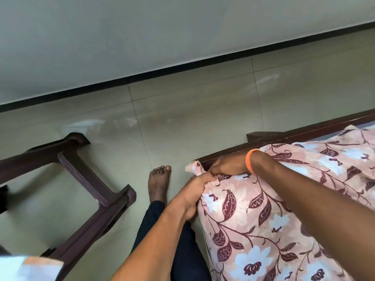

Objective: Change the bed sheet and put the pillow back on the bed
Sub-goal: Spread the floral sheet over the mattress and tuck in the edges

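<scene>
Sheet lies on the bed frame, chair to its left

Open floor left of bed frame; chair legs obstruct far left.

Home bedroom: wooden bed frame, floral bed sheet, tiled floor, plain wall.
</scene>
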Motion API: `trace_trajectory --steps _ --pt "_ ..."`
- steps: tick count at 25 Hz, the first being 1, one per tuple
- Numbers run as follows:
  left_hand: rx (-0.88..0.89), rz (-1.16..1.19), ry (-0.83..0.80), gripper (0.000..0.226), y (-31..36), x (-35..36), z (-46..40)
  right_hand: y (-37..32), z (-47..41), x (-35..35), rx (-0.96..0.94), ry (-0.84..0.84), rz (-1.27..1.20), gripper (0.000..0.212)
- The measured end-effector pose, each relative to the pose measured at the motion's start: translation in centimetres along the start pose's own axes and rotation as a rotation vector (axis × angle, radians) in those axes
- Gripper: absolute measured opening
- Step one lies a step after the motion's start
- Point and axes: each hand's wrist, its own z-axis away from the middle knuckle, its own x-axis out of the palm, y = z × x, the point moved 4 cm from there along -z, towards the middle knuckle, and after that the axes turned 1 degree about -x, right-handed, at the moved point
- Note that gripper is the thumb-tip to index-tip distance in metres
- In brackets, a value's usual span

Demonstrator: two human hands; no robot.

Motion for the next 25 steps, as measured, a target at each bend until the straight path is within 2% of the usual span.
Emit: trace_trajectory --steps 2,4,6,7,10,11,12,13,14,15,17,19,21,22,23,25 --pt "-0.05 0.093 -0.144 0.04 -0.9 0.1 0.0 0.4 0.7 0.7 0.024 -0.013 0.018 0.042" --pt "-0.058 0.135 -0.165 0.054 -1.4 0.7 -0.4 0.9 1.2 0.8 0.04 0.029 -0.004 0.049" --pt "-0.02 0.164 -0.057 0.075 -1.8 0.5 -1.6 1.0 1.5 0.8 0.049 0.06 -0.01 0.049" --pt "-0.001 0.156 0.006 0.076 -1.7 0.3 -2.0 1.0 1.3 0.7 0.061 0.074 -0.016 0.05" --pt "-0.009 -0.1 0.131 0.068 -0.6 -0.8 -2.1 0.7 -0.6 0.6 0.145 0.074 0.049 0.064" --pt "-0.001 -0.191 0.208 0.064 -0.2 -1.5 -2.1 0.6 -1.1 0.6 0.164 0.067 0.077 0.069" --pt "0.054 -0.312 0.36 0.057 0.6 -2.6 -2.1 0.5 -1.7 0.6 0.183 0.056 0.087 0.07" --pt "0.142 -0.448 0.491 0.048 1.5 -3.3 -1.5 0.6 -2.2 0.5 0.189 0.061 0.081 0.068" --pt "0.189 -0.522 0.544 0.043 1.7 -4.2 -1.5 0.6 -2.7 0.4 0.198 0.057 0.088 0.062" --pt "0.212 -0.484 0.531 0.043 1.7 -4.7 -1.6 0.6 -3.3 0.4 0.198 0.058 0.096 0.058" --pt "0.094 -0.307 0.281 0.048 1.2 -3.6 -1.7 0.8 -4.3 0.4 0.229 0.098 0.083 0.063" --pt "0.023 -0.349 0.184 0.048 1.2 -2.2 -1.1 1.3 -4.9 0.2 0.278 0.227 0.066 0.06" --pt "0.072 -0.699 0.339 0.049 2.7 -1.9 -0.5 1.8 -4.7 -0.8 0.284 0.451 0.07 0.047" --pt "0.042 -0.888 0.425 0.05 3.4 -2.0 -0.4 2.0 -4.5 -1.3 0.276 0.559 0.052 0.042" --pt "0.052 -0.989 0.466 0.049 4.5 -1.9 -0.3 2.2 -4.3 -1.7 0.26 0.649 0.03 0.04" --pt "0.067 -1.029 0.414 0.045 5.4 -1.5 -1.5 2.3 -3.8 -2.1 0.227 0.714 -0.025 0.037"
